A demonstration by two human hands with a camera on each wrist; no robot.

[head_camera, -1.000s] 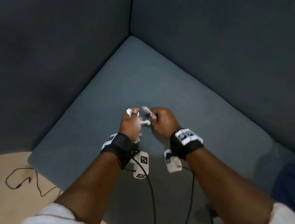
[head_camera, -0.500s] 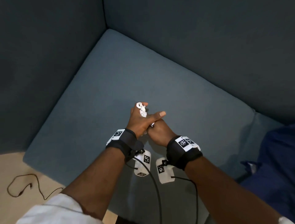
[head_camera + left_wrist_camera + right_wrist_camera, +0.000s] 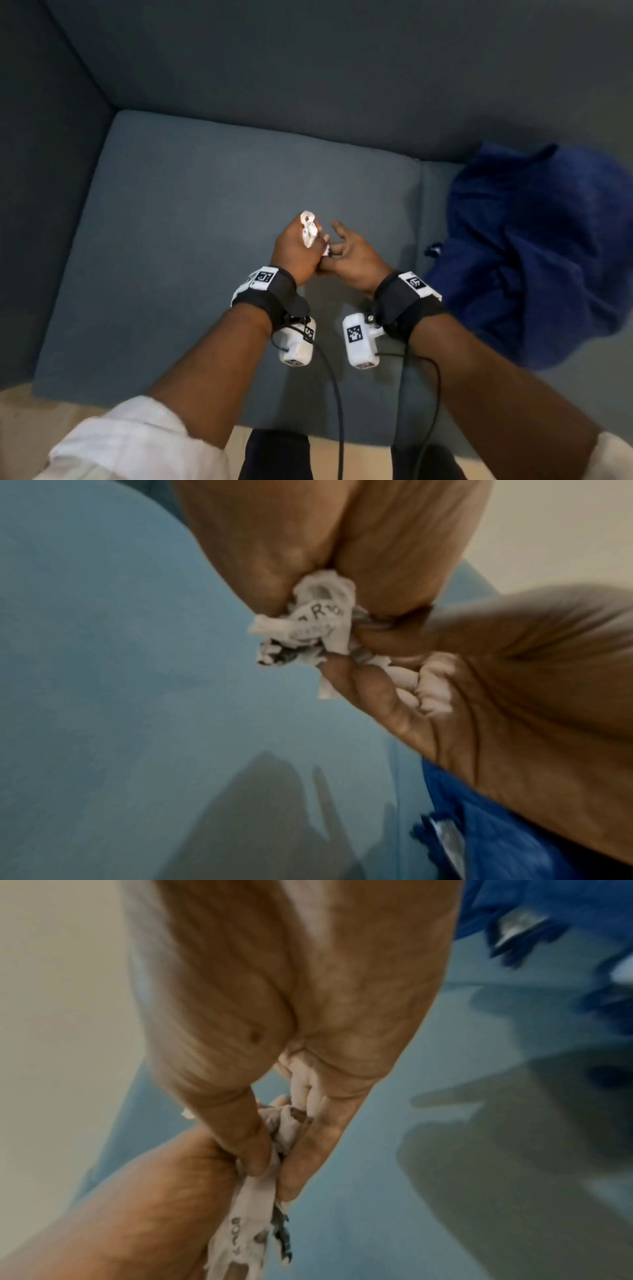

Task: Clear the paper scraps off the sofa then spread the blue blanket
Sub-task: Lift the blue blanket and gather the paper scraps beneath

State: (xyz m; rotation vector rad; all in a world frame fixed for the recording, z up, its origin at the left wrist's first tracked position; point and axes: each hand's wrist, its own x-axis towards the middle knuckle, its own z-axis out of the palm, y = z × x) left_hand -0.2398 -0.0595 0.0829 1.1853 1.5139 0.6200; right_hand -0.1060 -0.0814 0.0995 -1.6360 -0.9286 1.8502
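Left hand point(image 3: 295, 253), right hand point(image 3: 356, 261) on paper scraps point(image 3: 308, 230), bulk hidden in palms

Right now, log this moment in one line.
left hand: grips paper scraps | right hand: pinches same scraps | blue blanket: bunched on sofa

Sofa point(image 3: 212, 267): grey-blue upholstery is filling the view, backrest point(image 3: 308, 68) and armrest point(image 3: 41, 178) meeting upper left.
Floor point(image 3: 20, 407): pale beige is showing past the front edge.
Light: soft shadows are falling on the seat.
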